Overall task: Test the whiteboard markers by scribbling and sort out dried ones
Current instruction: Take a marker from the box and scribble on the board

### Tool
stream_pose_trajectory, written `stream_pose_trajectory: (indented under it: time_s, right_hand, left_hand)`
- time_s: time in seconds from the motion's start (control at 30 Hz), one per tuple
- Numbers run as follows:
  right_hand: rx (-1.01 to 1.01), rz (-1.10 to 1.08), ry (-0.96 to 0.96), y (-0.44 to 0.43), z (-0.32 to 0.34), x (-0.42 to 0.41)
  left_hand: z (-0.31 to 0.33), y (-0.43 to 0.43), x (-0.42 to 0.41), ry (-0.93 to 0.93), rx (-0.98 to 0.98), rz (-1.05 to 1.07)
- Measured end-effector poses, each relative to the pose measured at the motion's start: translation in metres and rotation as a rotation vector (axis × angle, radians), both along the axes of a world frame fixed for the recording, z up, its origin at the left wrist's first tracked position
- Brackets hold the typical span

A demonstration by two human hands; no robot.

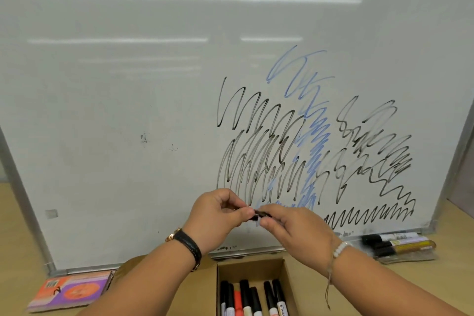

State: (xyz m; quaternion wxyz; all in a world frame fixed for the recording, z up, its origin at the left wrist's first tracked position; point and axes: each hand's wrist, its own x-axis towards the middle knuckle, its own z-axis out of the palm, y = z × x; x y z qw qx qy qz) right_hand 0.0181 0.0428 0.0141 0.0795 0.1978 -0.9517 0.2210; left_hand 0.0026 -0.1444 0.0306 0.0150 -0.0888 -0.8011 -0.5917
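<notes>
Low against the whiteboard [128,110], both hands are meeting on a black marker [259,214]. The left hand [218,213] is pinching one end and the right hand [295,228] is gripping the other. The marker is perhaps being held capped, though blur is making that unsure. Black and blue scribbles [269,156] are covering the board behind. Below, a cardboard box [288,279] is holding other markers [246,295], and a few loose markers [400,244] are lying by the board's lower right corner.

Whiteboard [128,110] behind cardboard box [287,279] of markers [245,297]; three more markers [396,244] right; eraser [69,291] left of box
</notes>
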Motion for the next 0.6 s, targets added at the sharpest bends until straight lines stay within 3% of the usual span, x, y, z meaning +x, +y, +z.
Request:
stream_pose_trajectory:
  time_s: [0.13,0.2,0.3,0.43,0.6]
  right_hand:
    - [-0.428,-0.203,-0.058,0.008,0.011,-0.008]
    - [-0.659,-0.319,0.048,0.008,0.018,-0.009]
    - [-0.893,-0.32,0.218,0.0,0.026,-0.007]
    - [-0.997,-0.256,0.291,-0.011,0.028,-0.002]
    - [-1.023,-0.258,0.22,-0.013,0.028,-0.004]
  left_hand:
    - [-0.009,-0.002,0.001,-0.109,0.135,0.06]
    - [-0.016,0.004,0.008,-0.189,0.195,0.026]
    - [-0.023,0.016,0.015,-0.318,0.383,0.007]
    - [-0.019,0.026,0.021,-0.452,0.659,-0.014]
    - [-0.019,0.027,0.026,-0.49,0.783,-0.007]
